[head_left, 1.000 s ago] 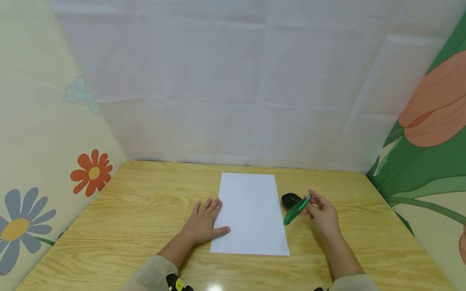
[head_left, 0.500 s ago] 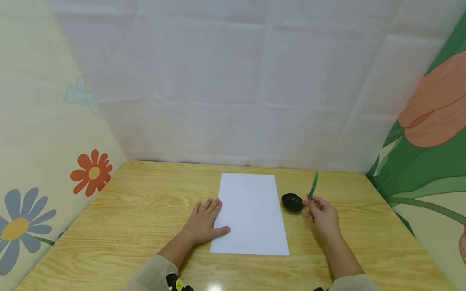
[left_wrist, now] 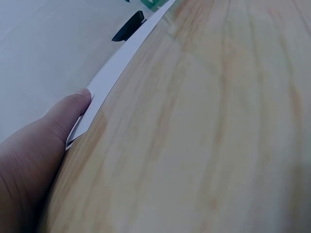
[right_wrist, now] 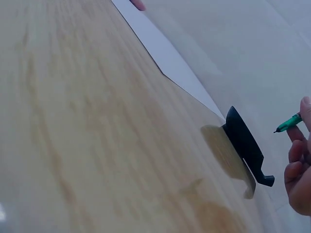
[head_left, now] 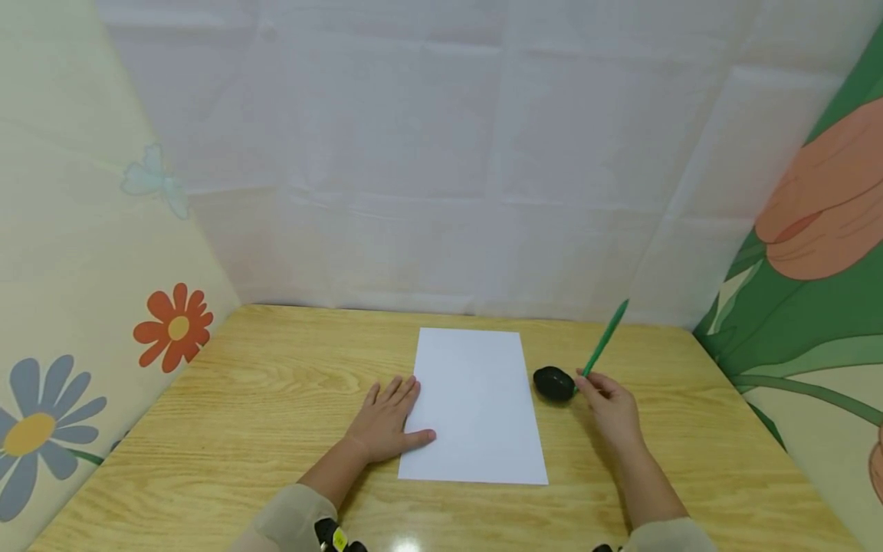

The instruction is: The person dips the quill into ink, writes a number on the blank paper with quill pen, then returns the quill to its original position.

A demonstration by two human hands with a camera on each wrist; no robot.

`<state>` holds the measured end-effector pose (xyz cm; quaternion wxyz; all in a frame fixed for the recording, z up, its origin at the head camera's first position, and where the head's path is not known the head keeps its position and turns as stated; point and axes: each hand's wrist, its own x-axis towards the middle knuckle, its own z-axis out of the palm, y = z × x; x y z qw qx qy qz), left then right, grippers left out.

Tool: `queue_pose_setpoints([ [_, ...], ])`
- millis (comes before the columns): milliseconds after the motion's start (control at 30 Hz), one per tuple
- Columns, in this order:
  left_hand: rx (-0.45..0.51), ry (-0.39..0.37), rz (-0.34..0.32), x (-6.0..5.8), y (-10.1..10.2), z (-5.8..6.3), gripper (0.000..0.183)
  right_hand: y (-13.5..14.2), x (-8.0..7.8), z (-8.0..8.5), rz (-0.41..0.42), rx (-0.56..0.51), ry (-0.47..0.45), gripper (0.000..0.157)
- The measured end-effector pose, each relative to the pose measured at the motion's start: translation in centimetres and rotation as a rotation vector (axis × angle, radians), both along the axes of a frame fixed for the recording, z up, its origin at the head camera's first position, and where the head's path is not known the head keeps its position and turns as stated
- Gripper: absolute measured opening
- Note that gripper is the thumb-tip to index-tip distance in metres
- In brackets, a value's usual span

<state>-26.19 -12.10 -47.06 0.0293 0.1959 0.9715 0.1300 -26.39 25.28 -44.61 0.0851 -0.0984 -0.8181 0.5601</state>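
Note:
My left hand (head_left: 386, 425) lies flat with fingers spread on the left edge of a blank white sheet of paper (head_left: 476, 406). In the left wrist view the thumb (left_wrist: 68, 111) reaches over the paper's edge. My right hand (head_left: 614, 410) pinches a slim green pen (head_left: 607, 337) near its lower end, the shaft slanting up to the right. Its dark, narrow tip (right_wrist: 277, 131) shows in the right wrist view. Just left of these fingers sits a glossy black oval object (head_left: 554, 383), with a short bent tail in the right wrist view.
The wooden table (head_left: 290, 368) meets a white cloth backdrop (head_left: 386, 153) at its far edge. Flower-printed panels stand on the left (head_left: 69, 268) and right (head_left: 821, 230). Light-coloured sleeves and dark wrist straps show at the front edge.
The green pen has swung in my right fingers, from slanting down-left over the black object to pointing up-right. My left hand and the paper have stayed put.

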Motion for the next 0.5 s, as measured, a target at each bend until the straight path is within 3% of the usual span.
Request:
queue_pose_setpoints([
  [333, 0.012, 0.002, -0.001, 0.05, -0.01, -0.07, 0.095, -0.36, -0.70, -0.23, -0.008, -0.021, 0.033, 0.040],
  [500, 0.021, 0.010, 0.001, 0.00, -0.09, -0.37, 0.095, -0.53, -1.04, -0.21, 0.009, 0.018, 0.021, 0.043],
])
